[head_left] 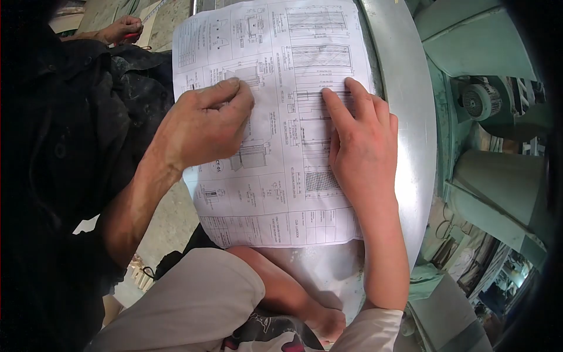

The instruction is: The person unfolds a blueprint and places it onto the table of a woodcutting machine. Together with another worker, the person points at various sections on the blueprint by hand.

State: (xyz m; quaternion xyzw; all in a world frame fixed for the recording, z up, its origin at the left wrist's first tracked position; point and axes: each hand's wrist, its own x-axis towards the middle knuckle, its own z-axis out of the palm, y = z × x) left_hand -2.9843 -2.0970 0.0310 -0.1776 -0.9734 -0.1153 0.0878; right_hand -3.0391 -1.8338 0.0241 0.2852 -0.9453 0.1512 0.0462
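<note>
Workshop interior with green machinery (pixel 469 35) and a ribbed motor (pixel 482 101) along the right of the frame, beside a smooth metal surface (pixel 404 53) running from the top of the frame toward the lower right. Across the upper centre lies a large printed sheet (pixel 275 132) of technical drawings, spread out partly over this surface and reaching the wearer's bent leg (pixel 193 287) at lower centre. Right of centre, the wearer's right hand (pixel 368 141) rests palm down on the sheet, its fingers loosely spread and slightly bent, grasping nothing; the left hand is out of frame. Left of centre, the nearer hand (pixel 205 126) of a co-worker in dark clothing (pixel 70 141) is held over the sheet with fingers drawn together; whether anything is pinched between them cannot be told. At upper left, the co-worker's farther hand (pixel 122 28) is curled by a small red object (pixel 134 36). Judged by its soft ripples and wavy margin, the sheet should handle as light, limp paper, prone to creasing and tearing, and likely to slide on smooth metal. Opposite edges or corners offer the best hold, taken lightly between thumb and fingers, with a flat palm to steady the middle.
</note>
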